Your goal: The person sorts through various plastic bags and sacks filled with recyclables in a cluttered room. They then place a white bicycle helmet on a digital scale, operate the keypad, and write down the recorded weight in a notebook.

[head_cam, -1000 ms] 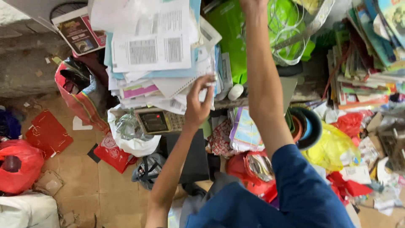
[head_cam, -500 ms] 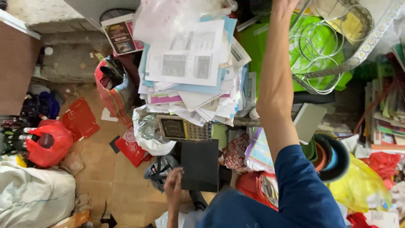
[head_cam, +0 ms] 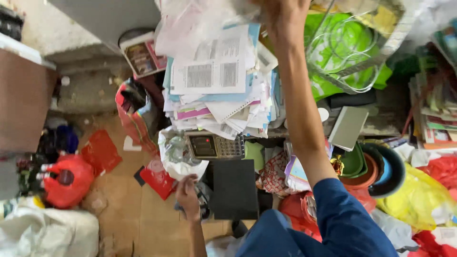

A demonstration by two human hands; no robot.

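Left hand point(head_cam: 186, 191): low in view, forearm bare, fingers curled in a loose grip at the lower edge of a crumpled white plastic bag point(head_cam: 177, 157) with thin, wrinkled film and clear wrapping inside; whether the fingers actually pinch the film cannot be told. Right hand point(head_cam: 284, 16): raised at the top of the frame on a long bare forearm with a blue fabric sleeve at the elbow, fingers bent down onto the top of a paper stack point(head_cam: 221, 81); how tightly this grip closes is not visible. The paper stack is a thick, uneven pile of printed white sheets, spiral-bound pads and blue and pink folders with ragged, fanned edges. Just under it sits a grey desk calculator point(head_cam: 214, 146), rectangular, with a dark display and rows of small keys. Below that is a flat matte black board point(head_cam: 234, 189). To the right: a green plastic sheet point(head_cam: 333, 52) behind a clear wire-ribbed cover, and nested round plastic bowls point(head_cam: 373, 169) in green, orange and blue. On the tan floor point(head_cam: 119, 200) to the left lies a glossy red bag point(head_cam: 69, 181).
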